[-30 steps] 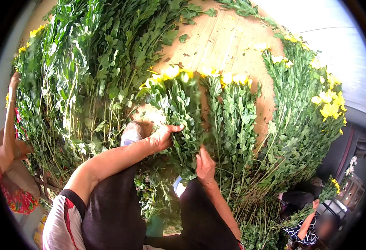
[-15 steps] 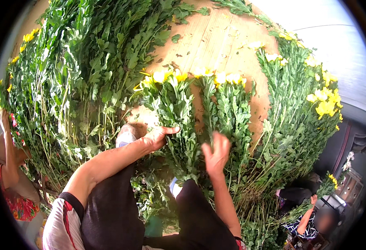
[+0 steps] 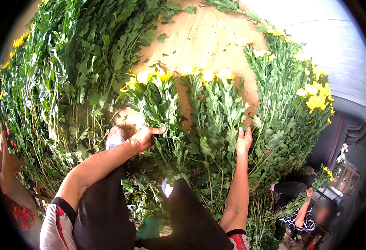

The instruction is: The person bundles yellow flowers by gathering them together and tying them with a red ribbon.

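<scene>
Two bunches of yellow chrysanthemums lie in front of me on a wooden board, blooms pointing away. My left hand (image 3: pixel 144 138) is closed round the left chrysanthemum bunch (image 3: pixel 163 110), its thumb across the leafy stems and its other fingers hidden behind them. At the outer right side of the right chrysanthemum bunch (image 3: pixel 220 104) is my right hand (image 3: pixel 244 141). Its fingers point up, thumb and forefinger slightly apart, against the leaves. Leaves cover the lower stems between my knees.
A tall heap of leafy stems (image 3: pixel 74 75) rises on the left. More yellow-flowered stems (image 3: pixel 279 104) lie on the right. The wooden board (image 3: pixel 203 37) carries scattered leaf bits. At lower right a person (image 3: pixel 301 216) holds flowers; another person's arm (image 3: pixel 7 162) is at far left.
My right hand has moved right, from the gap between the two bunches to the right bunch's outer side. My left hand keeps its hold. The whole view has shifted slightly.
</scene>
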Available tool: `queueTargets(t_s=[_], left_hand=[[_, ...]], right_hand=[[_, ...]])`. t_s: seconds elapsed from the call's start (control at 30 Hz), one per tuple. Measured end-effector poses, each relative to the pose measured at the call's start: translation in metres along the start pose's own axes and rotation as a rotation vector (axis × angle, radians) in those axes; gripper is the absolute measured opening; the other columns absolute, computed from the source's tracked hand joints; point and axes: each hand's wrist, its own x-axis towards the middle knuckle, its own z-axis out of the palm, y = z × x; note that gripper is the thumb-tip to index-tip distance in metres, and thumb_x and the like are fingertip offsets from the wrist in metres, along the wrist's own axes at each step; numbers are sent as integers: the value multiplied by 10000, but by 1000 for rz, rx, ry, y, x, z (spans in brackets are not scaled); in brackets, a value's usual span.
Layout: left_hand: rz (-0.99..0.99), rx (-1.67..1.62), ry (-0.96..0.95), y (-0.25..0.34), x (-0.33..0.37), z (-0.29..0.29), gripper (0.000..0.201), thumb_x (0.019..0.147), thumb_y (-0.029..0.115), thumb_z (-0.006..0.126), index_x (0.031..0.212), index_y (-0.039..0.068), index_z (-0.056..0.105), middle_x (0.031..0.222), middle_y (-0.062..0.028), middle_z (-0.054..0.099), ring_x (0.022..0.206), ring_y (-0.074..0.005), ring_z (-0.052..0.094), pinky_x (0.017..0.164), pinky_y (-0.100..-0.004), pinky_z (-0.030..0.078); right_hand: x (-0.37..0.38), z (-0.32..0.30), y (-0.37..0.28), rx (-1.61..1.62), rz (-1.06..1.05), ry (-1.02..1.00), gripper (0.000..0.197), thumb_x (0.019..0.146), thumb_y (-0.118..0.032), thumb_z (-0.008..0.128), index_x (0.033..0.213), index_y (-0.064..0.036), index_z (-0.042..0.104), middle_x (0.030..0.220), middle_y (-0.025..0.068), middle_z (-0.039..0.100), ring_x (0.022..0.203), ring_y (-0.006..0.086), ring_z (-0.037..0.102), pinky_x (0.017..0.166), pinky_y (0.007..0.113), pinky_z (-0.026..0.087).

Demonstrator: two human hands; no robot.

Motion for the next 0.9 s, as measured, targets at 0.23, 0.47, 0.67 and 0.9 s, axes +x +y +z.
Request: queueTargets(t_s=[0.23,0.47,0.67,0.9], left_hand=[[0,-39,36,-1,3,-7,525,759,55,786,1243,17,587,1198,-87,649,1139,-262,580,1041,-417,424],[11,-17,-66,-2,8,-7,612,759,127,813,1297,25,542,1252,-66,617,1195,-258,517,1074,-419,359],[-18,-19,-44,-2,12,-7,618,760,121,811,1304,21,535,1264,-70,607,1213,-265,505,1069,-439,365],[-28,-86,50,1,7,2,532,750,31,790,1242,39,588,1181,-70,653,1135,-262,579,1049,-432,417]], right_hand=[[-7,-30,9,532,463,-28,425,1010,-371,508,1251,-37,609,1084,24,680,924,137,617,839,293,487],[-18,-57,7,523,626,-131,591,916,-612,539,1175,-84,601,1148,99,607,1069,262,554,1010,487,392],[8,-65,10,36,208,336,411,961,-406,591,1186,-67,648,1074,79,665,943,221,604,854,395,484],[-108,32,-118,11,-431,-445,253,919,-252,643,1089,-65,628,1162,138,649,994,278,658,820,357,544]])
